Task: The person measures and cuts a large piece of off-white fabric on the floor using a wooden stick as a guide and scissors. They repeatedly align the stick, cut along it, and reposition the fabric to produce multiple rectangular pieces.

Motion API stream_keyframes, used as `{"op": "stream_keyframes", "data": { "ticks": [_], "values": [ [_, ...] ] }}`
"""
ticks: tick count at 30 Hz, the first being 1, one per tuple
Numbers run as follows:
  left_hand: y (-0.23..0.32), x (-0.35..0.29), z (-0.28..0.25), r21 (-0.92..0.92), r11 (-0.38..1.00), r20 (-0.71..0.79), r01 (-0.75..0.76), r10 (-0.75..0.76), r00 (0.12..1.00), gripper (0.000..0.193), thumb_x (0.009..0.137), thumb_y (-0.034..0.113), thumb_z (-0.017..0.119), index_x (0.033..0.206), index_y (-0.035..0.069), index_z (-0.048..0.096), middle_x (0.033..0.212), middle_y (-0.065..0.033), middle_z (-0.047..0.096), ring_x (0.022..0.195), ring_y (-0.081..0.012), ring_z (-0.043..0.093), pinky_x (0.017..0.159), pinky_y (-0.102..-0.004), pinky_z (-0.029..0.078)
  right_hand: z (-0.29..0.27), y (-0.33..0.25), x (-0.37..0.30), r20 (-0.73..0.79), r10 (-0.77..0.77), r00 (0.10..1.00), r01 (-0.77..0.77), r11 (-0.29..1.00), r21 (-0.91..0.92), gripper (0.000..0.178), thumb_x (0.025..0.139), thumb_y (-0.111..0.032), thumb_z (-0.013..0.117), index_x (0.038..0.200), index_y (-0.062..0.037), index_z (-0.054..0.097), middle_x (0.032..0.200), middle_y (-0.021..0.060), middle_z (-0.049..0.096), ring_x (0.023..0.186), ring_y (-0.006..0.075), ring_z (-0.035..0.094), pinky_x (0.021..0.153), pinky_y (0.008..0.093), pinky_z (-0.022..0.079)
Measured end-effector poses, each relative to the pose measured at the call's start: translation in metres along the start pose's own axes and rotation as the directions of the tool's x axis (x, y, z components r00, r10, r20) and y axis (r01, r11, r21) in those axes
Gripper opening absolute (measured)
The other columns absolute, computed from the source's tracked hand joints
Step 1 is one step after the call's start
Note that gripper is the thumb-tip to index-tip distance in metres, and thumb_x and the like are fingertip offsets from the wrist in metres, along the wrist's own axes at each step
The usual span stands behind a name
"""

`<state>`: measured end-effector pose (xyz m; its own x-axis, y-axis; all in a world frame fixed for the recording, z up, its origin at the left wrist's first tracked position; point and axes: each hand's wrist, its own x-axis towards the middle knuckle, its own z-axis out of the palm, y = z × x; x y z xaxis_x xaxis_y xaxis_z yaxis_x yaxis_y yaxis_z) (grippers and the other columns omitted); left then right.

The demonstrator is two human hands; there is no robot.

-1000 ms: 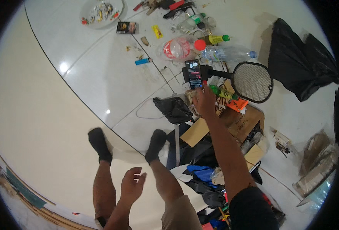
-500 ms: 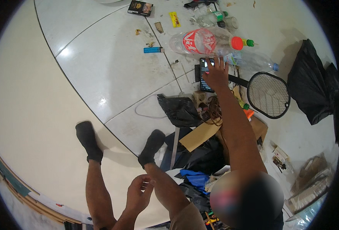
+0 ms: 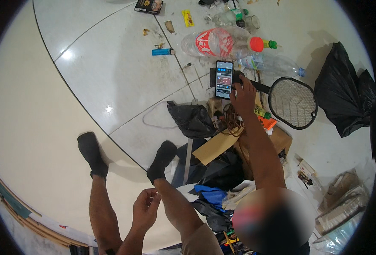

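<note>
A smartphone (image 3: 224,80) with a lit screen lies face up among the clutter on the floor, tilted slightly to the right. My right hand (image 3: 244,96) reaches over the pile to its lower right edge, fingers bent and apart, thumb by the screen. Under and beside the phone shows a flat dark object (image 3: 212,77). My left hand (image 3: 145,210) is closed above my right shin, thumb against curled fingers; whatever it may hold is too small to make out. Left of the phone lies a blue lighter (image 3: 162,52).
Beyond the phone lie a large red-capped plastic bottle (image 3: 219,43) and a blue-capped bottle (image 3: 277,66). An electric swatter (image 3: 293,103) and black bag (image 3: 341,91) are on the right. Nearer sit a black plastic bag (image 3: 192,120), cardboard strip (image 3: 217,145) and coiled cord (image 3: 230,119).
My right hand has slid off the screen toward its lower right edge, fingers more bent. The screen picture has changed. My left fingers have drawn closer together. The view has shifted slightly.
</note>
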<state>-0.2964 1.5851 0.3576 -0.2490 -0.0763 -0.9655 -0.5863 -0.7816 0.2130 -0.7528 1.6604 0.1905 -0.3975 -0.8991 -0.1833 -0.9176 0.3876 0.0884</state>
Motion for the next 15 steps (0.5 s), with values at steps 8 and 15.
{"op": "stream_keyframes", "data": {
  "ticks": [8, 15],
  "values": [
    [-0.007, 0.003, 0.001, 0.0, 1.0, -0.01, -0.008, 0.008, 1.0, 0.025, 0.092, 0.014, 0.058, 0.112, -0.001, 0.054, 0.099, -0.0072, 0.059, 0.089, -0.0118, 0.053, 0.083, -0.0264, 0.043, 0.003, -0.007, -0.037, 0.108, 0.061, 0.992, -0.059, 0.998, -0.025, 0.03, 0.077, -0.017, 0.063, 0.106, -0.0085, 0.06, 0.134, 0.0142, 0.043, 0.129, 0.0344, 0.037, 0.102, 0.0517, 0.031],
    [-0.009, 0.003, 0.003, -0.032, 0.999, -0.019, 0.021, -0.021, 1.0, 0.025, 0.093, 0.013, 0.057, 0.112, -0.002, 0.054, 0.098, -0.0071, 0.059, 0.089, -0.0123, 0.054, 0.084, -0.0269, 0.043, 0.007, -0.008, -0.049, 0.156, 0.066, 0.985, -0.056, 0.996, -0.067, 0.036, 0.078, -0.019, 0.063, 0.112, -0.0089, 0.057, 0.138, 0.0152, 0.038, 0.13, 0.0368, 0.034, 0.103, 0.0555, 0.029]
  ]
}}
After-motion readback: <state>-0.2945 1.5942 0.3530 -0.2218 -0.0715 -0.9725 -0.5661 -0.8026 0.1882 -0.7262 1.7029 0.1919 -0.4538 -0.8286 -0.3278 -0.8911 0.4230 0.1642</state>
